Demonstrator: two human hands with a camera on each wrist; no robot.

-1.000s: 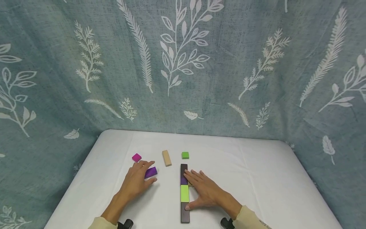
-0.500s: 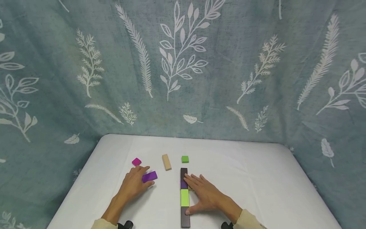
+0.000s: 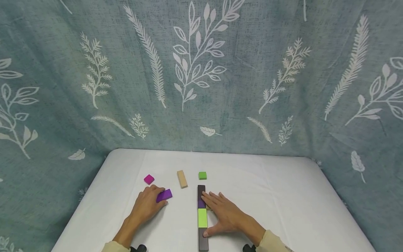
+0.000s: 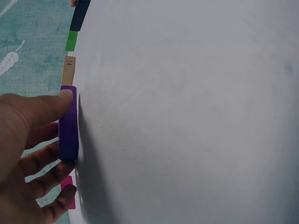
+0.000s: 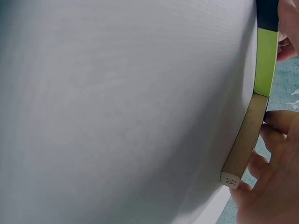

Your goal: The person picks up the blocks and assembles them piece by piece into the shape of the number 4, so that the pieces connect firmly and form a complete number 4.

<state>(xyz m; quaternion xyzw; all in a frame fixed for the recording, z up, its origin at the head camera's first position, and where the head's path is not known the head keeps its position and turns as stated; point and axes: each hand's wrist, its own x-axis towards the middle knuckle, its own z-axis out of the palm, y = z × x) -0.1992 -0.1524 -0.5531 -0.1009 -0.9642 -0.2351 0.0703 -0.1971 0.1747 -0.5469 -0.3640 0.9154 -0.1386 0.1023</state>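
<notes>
Left hand point(image 3: 145, 206) pinching purple block point(image 3: 164, 195), right hand point(image 3: 224, 215) flat, fingers straight against block row point(image 3: 202, 217)

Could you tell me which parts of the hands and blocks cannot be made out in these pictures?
- Head view: the left hand covers the near end of the purple block.
- Head view: the right hand hides a tan piece beside the row of blocks; the bottom edge cuts off the row's near end.
- Left wrist view: the pink block is mostly behind fingers.
- Right wrist view: the digits on the tan block's end are too small to read.
</notes>
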